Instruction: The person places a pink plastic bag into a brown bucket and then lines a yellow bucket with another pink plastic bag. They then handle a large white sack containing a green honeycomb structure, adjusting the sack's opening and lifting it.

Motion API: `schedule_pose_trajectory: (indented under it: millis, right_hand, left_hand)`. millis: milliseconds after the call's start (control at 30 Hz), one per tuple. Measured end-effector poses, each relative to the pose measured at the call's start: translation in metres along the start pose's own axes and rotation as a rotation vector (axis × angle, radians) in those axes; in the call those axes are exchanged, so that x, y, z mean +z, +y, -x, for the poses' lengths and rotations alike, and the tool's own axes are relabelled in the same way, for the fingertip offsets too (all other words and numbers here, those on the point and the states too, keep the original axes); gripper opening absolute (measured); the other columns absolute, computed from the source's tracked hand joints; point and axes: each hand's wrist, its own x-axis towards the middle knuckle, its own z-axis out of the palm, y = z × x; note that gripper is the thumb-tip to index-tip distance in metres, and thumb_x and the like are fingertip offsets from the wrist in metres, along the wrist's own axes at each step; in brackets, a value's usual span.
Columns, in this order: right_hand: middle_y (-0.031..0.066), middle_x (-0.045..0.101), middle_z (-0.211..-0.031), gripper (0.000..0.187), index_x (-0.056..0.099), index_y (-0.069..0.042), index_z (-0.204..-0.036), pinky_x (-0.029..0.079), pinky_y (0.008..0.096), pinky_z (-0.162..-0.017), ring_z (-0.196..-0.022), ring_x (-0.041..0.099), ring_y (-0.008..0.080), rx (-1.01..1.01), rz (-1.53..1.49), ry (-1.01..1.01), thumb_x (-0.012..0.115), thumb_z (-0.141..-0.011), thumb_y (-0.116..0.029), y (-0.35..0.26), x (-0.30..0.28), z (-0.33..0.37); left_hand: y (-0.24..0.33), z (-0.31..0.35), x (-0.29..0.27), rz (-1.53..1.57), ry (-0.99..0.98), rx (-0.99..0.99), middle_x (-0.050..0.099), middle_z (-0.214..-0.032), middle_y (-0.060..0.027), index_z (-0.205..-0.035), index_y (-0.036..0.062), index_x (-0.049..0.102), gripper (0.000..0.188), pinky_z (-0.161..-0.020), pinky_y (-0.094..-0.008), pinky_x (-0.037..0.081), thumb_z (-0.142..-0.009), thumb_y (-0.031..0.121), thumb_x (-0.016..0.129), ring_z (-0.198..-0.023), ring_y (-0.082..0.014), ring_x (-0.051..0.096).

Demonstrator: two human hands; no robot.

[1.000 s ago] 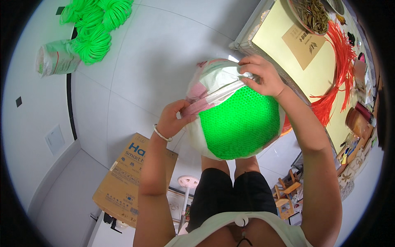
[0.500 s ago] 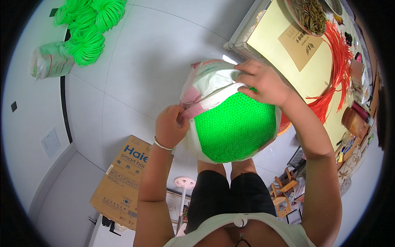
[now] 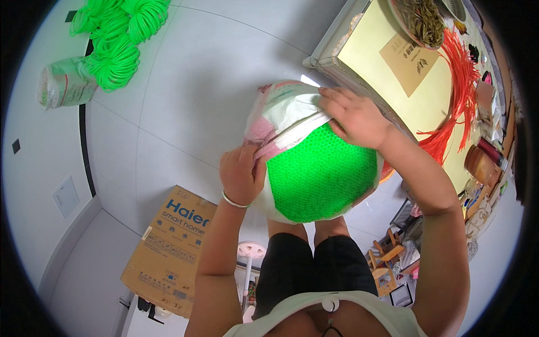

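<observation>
In front of my legs is a white woven plastic sack (image 3: 289, 112) with pink printed patches. A tightly packed bundle of bright green tubes (image 3: 323, 174) fills it, their round ends making a honeycomb face toward me. My left hand (image 3: 242, 174), with a pale bracelet at the wrist, is closed on the sack's folded edge at the left of the bundle. My right hand (image 3: 355, 118) grips the same edge at the far right, fingers bent over the white cloth. Between both hands the edge runs slantwise across the tube ends, covering their far side.
At right stands a table (image 3: 370, 62) bearing red strands (image 3: 463, 95), a brown card (image 3: 409, 62) and a bowl (image 3: 421, 22). Green tubing coils (image 3: 115, 64) and another bag (image 3: 67, 84) lie far left. A cardboard box (image 3: 168, 247) stands near left; small wooden chairs (image 3: 386, 253) near right.
My left hand has moved slightly right and inward along the sack's edge. My right hand has shifted a little, its fingers lying closer together. The sack has barely moved.
</observation>
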Motion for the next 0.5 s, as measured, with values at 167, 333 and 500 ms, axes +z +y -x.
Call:
schedule_pose_trajectory:
  millis: [167,333,500]
  right_hand:
    - [0.014,0.054,-0.126,0.048,0.048,-0.003,-0.124,0.054,0.036,-0.079,-0.105,0.057,0.0293,-0.001,0.104,-0.008,0.06,-0.08,-0.017,-0.003,0.01,0.0]
    - [0.01,0.059,-0.111,0.042,0.05,-0.003,-0.121,0.053,0.0356,-0.074,-0.098,0.059,0.0262,0.024,0.089,0.036,0.055,-0.08,-0.012,0.006,0.023,-0.003]
    - [0.0081,0.059,-0.089,0.032,0.057,-0.006,-0.109,0.052,0.035,-0.07,-0.088,0.06,0.025,0.026,0.035,0.147,0.057,-0.077,-0.009,0.014,0.034,-0.009]
  left_hand:
    - [-0.008,-0.003,0.003,-0.274,0.105,0.109,0.06,-0.086,-0.0133,-0.097,0.0053,0.059,0.021,-0.068,-0.0413,0.042,-0.076,0.007,0.059,-0.076,-0.032,0.057]
    - [-0.012,-0.019,0.021,-0.179,0.21,-0.011,0.064,-0.104,-0.0169,-0.101,0.0045,0.063,0.028,-0.081,-0.0433,0.048,-0.074,0.002,0.057,-0.09,-0.0325,0.061]
    - [-0.024,-0.022,0.023,-0.04,0.17,0.023,0.065,-0.1,-0.0156,-0.109,0.0036,0.063,0.038,-0.073,-0.0392,0.052,-0.072,-0.001,0.059,-0.086,-0.0321,0.063]
